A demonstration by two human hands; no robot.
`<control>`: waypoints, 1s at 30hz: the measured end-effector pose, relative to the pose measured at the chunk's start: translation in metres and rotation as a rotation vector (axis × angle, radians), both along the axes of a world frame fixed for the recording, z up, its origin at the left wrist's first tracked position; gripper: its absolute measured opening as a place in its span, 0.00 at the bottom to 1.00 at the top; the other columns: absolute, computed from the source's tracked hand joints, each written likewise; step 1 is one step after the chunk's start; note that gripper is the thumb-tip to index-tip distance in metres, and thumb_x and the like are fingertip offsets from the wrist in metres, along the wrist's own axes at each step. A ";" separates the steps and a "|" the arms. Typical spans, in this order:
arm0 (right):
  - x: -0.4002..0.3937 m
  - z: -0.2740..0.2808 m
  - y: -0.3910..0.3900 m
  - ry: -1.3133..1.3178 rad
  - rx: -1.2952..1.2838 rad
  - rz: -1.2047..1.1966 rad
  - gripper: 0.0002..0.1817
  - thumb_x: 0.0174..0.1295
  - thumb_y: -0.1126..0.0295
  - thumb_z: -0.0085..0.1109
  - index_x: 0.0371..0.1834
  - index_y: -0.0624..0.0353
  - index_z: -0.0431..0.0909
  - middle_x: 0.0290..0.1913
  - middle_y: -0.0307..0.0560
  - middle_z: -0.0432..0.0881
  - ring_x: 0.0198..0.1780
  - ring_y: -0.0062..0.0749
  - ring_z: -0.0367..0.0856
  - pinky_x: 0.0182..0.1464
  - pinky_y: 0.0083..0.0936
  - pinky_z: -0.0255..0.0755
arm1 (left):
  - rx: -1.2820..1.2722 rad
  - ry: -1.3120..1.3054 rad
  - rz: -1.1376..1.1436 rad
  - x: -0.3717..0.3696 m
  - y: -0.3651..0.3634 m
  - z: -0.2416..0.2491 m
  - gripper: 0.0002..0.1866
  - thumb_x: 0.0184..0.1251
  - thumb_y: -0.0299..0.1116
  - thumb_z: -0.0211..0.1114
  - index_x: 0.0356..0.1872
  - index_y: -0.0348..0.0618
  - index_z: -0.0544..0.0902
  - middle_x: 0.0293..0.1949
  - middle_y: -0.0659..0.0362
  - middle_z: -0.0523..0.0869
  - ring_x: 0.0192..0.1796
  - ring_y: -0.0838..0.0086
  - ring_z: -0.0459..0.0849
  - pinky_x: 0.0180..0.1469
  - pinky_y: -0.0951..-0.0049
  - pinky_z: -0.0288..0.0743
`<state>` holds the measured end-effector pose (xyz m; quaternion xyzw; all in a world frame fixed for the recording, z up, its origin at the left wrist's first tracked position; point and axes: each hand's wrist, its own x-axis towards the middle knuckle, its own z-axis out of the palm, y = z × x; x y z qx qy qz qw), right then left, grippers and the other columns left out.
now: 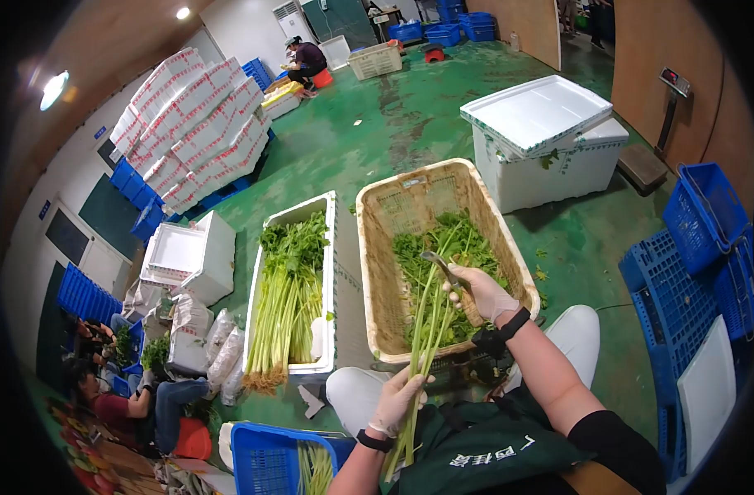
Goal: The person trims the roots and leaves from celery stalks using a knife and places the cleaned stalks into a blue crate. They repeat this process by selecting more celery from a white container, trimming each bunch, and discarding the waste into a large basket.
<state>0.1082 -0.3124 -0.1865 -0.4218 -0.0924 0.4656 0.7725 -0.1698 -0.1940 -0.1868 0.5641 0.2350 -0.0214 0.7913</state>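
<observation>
Noted at far left a seated worker (121, 410), and farther back a tall stack (191, 132) of white boxes. Found near the lower edge a blue basket (261, 462) holding pale stems (315, 466). Recorded beyond it a foam box (344, 276) filled with celery (288, 289), roots toward the near end, leaves toward the far. Located the left hand (399, 403) just short of the crate (385, 206), closed around a thin bunch of stalks (423, 338), low on their length (lower ends reaching down toward the lap). Traced the long axis from that grip up and slightly right, over the crate's near rim and above the loose greens (472, 235) inside. Saw a curved knife (439, 264) at the upper stretch; could not tell contact from a slight gap. Found the right hand (480, 290) wrapped around the knife, just right of the stalks, nearer than the left to their upper part. Observed a tan piece (472, 308) below the right palm, probably the handle. Logged farther right a lidded box (546, 140), a scale (642, 169) and stacked baskets (707, 219).
</observation>
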 end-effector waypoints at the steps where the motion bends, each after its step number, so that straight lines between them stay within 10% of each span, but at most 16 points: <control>1: -0.001 -0.001 0.002 0.000 0.003 0.001 0.13 0.77 0.59 0.51 0.51 0.58 0.76 0.35 0.41 0.82 0.28 0.24 0.77 0.28 0.22 0.73 | -0.021 0.002 -0.014 -0.001 -0.001 0.004 0.23 0.79 0.33 0.58 0.69 0.37 0.72 0.48 0.55 0.86 0.30 0.79 0.81 0.38 0.75 0.81; 7: -0.010 -0.011 0.025 0.002 0.073 -0.276 0.11 0.73 0.63 0.60 0.49 0.59 0.80 0.37 0.40 0.84 0.28 0.21 0.78 0.29 0.18 0.73 | -0.130 -0.007 -0.050 -0.002 0.000 0.005 0.22 0.79 0.34 0.56 0.69 0.36 0.71 0.48 0.55 0.86 0.30 0.78 0.81 0.37 0.76 0.80; 21: -0.008 -0.026 0.023 -1.163 -0.326 -0.959 0.15 0.58 0.82 0.65 0.49 0.60 0.83 0.45 0.42 0.88 0.44 0.27 0.84 0.49 0.27 0.77 | -0.313 -0.013 -0.075 -0.009 -0.003 0.001 0.25 0.77 0.32 0.60 0.71 0.40 0.67 0.48 0.56 0.85 0.30 0.80 0.79 0.30 0.81 0.74; 23: 0.027 -0.039 0.015 -0.871 -0.270 -0.972 0.14 0.64 0.73 0.67 0.52 0.62 0.81 0.44 0.42 0.87 0.37 0.30 0.84 0.42 0.26 0.78 | -0.362 -0.028 -0.060 -0.012 -0.001 0.002 0.24 0.77 0.30 0.59 0.70 0.37 0.68 0.48 0.54 0.85 0.30 0.78 0.80 0.33 0.79 0.77; 26: 0.034 -0.029 -0.010 -0.505 -0.259 -0.629 0.26 0.78 0.48 0.48 0.59 0.62 0.75 0.35 0.39 0.82 0.23 0.17 0.73 0.24 0.17 0.68 | -0.310 -0.034 -0.021 -0.016 0.002 0.000 0.23 0.77 0.30 0.59 0.69 0.37 0.69 0.47 0.54 0.85 0.30 0.79 0.80 0.33 0.79 0.78; 30: 0.002 -0.002 -0.034 -0.183 -0.057 -0.007 0.22 0.79 0.50 0.46 0.56 0.58 0.76 0.30 0.35 0.80 0.22 0.15 0.71 0.23 0.15 0.65 | -0.233 -0.060 -0.006 -0.015 0.003 0.001 0.23 0.77 0.30 0.59 0.68 0.36 0.69 0.47 0.55 0.85 0.30 0.79 0.80 0.35 0.80 0.78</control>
